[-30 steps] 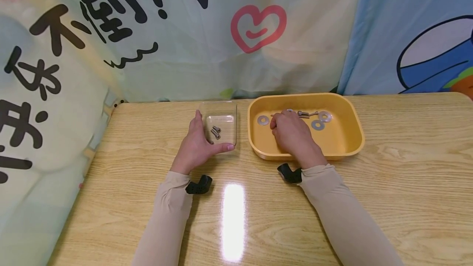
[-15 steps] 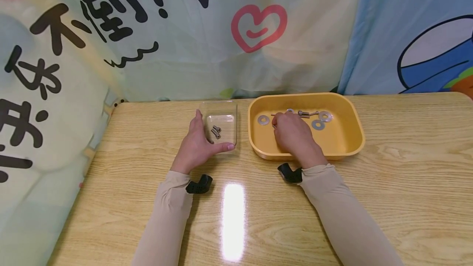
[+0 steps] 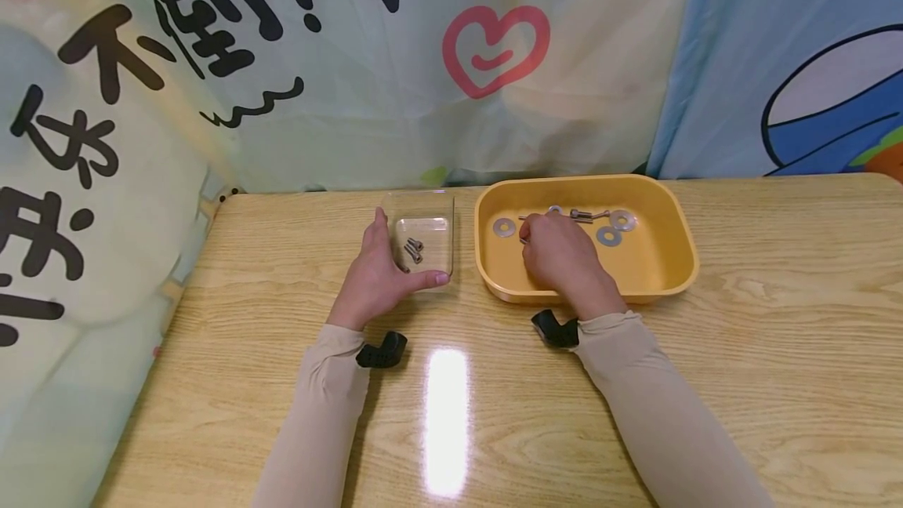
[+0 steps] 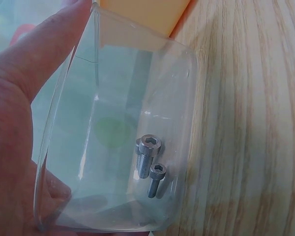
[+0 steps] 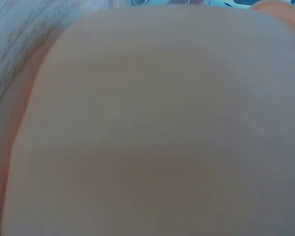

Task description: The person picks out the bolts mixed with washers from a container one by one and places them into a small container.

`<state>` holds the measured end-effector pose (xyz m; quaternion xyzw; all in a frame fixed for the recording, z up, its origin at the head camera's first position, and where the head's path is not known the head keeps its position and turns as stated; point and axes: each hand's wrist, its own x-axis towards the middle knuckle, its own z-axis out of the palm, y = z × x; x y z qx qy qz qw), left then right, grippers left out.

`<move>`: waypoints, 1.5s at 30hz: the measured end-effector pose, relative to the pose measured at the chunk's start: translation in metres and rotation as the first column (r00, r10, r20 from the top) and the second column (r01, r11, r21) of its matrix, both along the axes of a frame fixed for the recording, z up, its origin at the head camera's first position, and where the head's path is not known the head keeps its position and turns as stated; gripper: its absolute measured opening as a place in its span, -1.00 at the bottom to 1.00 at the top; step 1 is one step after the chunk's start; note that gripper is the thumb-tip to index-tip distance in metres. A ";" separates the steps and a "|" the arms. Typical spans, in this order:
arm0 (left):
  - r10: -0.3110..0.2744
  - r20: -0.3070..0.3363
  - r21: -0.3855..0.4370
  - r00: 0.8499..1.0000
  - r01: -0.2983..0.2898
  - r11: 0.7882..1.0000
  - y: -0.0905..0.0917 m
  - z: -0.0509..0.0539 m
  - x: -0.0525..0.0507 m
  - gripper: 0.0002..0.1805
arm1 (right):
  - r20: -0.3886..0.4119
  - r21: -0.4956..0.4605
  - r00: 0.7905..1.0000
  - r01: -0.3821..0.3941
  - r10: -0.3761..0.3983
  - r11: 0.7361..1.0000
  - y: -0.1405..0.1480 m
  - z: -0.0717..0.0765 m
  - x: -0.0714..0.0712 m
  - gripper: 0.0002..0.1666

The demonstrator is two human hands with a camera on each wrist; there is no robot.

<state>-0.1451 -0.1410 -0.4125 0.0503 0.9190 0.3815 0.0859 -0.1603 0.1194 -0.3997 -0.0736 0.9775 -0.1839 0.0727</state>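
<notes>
My left hand [image 3: 377, 281] grips a clear plastic box [image 3: 440, 234], thumb along its near side and fingers along its left. Inside the box lie several socket head screws [image 4: 150, 147], their hex sockets visible in the left wrist view. To the right, my right hand [image 3: 560, 257] reaches into a yellow tray [image 3: 659, 277] with its fingers curled down. A small metal piece [image 3: 524, 240] shows at those fingertips, seemingly pinched; most of it is hidden. Near that hand in the tray are flat washers [image 3: 609, 236] and several screws [image 3: 582, 216]. A blurred pale surface fills most of the right wrist view.
Both containers stand side by side towards the back of a wooden table [image 3: 233, 367], a narrow gap between them. A printed cloth [image 3: 339, 116] hangs right behind the table's back edge. Each wrist carries a black camera mount [image 3: 382, 350].
My right hand has shifted very slightly, and the small metal piece has come into sight at its fingertips. The left hand and the clear box have kept their places.
</notes>
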 end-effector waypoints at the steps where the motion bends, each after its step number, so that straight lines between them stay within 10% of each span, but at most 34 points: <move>1: -0.001 0.000 0.000 1.000 0.001 1.000 0.000 0.000 0.000 0.56 | 0.002 -0.001 1.000 0.002 -0.002 1.000 0.000 0.000 0.000 -0.72; 45: 0.006 0.011 0.007 1.000 -0.006 1.000 0.000 -0.001 -0.001 0.57 | -0.199 -0.147 0.979 0.019 -0.049 0.989 -0.006 0.008 0.006 -0.75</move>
